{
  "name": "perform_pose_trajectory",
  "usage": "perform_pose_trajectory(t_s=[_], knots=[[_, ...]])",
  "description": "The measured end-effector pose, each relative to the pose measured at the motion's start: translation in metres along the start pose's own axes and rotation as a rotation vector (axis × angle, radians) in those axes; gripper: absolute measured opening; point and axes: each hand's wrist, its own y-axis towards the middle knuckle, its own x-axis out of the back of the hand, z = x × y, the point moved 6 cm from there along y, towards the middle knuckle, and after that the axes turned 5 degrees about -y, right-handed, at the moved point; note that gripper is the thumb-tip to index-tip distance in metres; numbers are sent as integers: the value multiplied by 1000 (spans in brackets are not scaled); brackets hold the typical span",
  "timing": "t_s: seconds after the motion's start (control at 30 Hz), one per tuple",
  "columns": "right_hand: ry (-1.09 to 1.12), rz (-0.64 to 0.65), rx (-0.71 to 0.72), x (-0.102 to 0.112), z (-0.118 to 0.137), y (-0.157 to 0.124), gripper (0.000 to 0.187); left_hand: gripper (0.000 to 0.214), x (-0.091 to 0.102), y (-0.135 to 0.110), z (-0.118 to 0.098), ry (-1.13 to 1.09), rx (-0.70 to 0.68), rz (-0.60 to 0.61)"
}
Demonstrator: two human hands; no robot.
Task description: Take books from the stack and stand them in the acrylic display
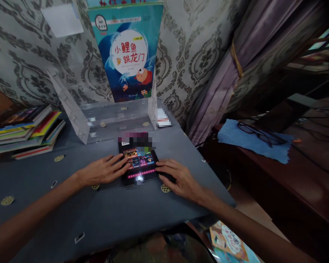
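A black book [140, 165] with colourful picture panels and a pink strip lies flat on the grey table; part of its top is pixelated. My left hand [105, 170] reaches in from the left, its fingers stretched out and resting on the book's left side. At the opposite edge is my right hand [179, 178], fingers extended and apart, with the tips touching the book's right border. Behind the book stands a clear acrylic rack [117, 136], in which a blue-green children's picture book [131, 54] with a fish on its cover stands upright.
A stack of books [30, 131] sits at the table's left. To the right are a purple curtain [214, 95] and a dark red surface with a blue cloth [252, 140] and glasses [260, 133]. More picture books [230, 241] lie below the table's front right edge.
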Motion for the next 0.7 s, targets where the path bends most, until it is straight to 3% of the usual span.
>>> perform_pose_trajectory(t_s=[0.23,0.43,0.57,0.7], knots=[[-9,14,-32,0,-4,-1,25,44,0,16,-1,-26,60,-129],[-22,67,-47,-4,-6,-2,36,43,-14,31,9,-187,280,-240],[-22,11,-57,-3,-11,-2,39,54,-18,30,11,-365,387,-331],[61,-47,-47,0,-16,6,43,51,-6,26,13,-518,393,-489]])
